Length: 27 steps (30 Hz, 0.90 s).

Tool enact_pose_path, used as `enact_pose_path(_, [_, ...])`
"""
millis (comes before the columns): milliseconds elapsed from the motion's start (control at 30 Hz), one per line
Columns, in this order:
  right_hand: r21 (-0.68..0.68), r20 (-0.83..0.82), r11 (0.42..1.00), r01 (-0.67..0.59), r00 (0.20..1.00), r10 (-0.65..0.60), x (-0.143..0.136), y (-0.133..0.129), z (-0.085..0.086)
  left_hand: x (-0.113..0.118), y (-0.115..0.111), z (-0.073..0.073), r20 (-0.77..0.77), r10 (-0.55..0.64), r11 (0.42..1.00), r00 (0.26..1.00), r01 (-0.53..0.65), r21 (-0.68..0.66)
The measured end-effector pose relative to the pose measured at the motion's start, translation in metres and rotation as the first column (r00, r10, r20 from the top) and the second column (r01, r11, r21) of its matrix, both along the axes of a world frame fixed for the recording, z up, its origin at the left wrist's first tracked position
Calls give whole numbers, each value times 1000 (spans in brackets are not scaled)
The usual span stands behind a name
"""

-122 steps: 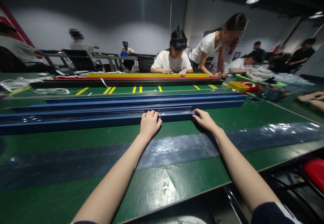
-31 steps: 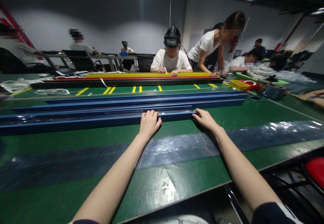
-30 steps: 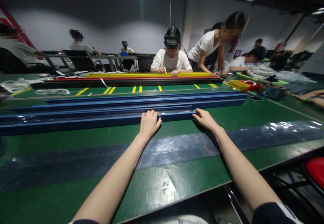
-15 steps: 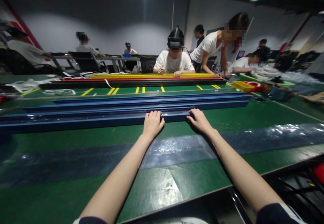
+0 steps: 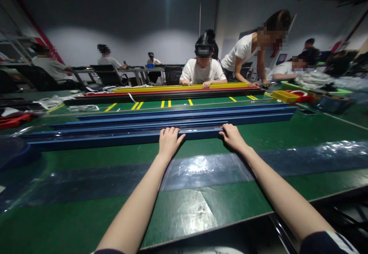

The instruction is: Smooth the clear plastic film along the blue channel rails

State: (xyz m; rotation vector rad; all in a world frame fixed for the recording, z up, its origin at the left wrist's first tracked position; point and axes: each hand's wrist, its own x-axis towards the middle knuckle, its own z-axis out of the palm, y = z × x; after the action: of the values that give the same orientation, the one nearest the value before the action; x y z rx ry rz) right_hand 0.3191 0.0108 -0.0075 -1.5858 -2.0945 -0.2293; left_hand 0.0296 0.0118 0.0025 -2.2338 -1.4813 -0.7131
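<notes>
A long blue channel strip [image 5: 115,141] lies across the green table in front of me, nearest of a group of blue strips. Its trough has a glossy, see-through look. My left hand [image 5: 169,143] grips it from above, fingertips over the far side and thumb along the near edge. At its right end my right hand [image 5: 233,136] holds on, fingers curled over the top and thumb in front. The fingertips of both hands are partly hidden. Behind it lie more blue strips [image 5: 258,117]. A wide clear plastic strip [image 5: 198,171] stretches over the table beneath my forearms.
Farther back lie black [image 5: 172,96] and yellow [image 5: 161,88] strips, with a red one between. A co-worker [image 5: 203,70] sits opposite; another person [image 5: 243,53] leans over beside them. A yellow tray [image 5: 284,96] stands right, a rounded blue object [image 5: 14,150] left. The table's front edge [image 5: 212,233] is near me.
The view has turned slightly left. My left hand has shifted a little left along the blue channel strip, widening the gap between my hands. The right hand stays at the strip's end.
</notes>
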Motion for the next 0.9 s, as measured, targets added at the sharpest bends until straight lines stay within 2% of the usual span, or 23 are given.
enact_pose_path(333, [34,3,999,-13,1000,13,2,1,-3,0,2,-4,-15,49,999,999,-49,7])
enact_pose_path(900, [49,26,998,-27,999,26,1,-3,0,-1,4,-6,-39,38,999,999,-37,19])
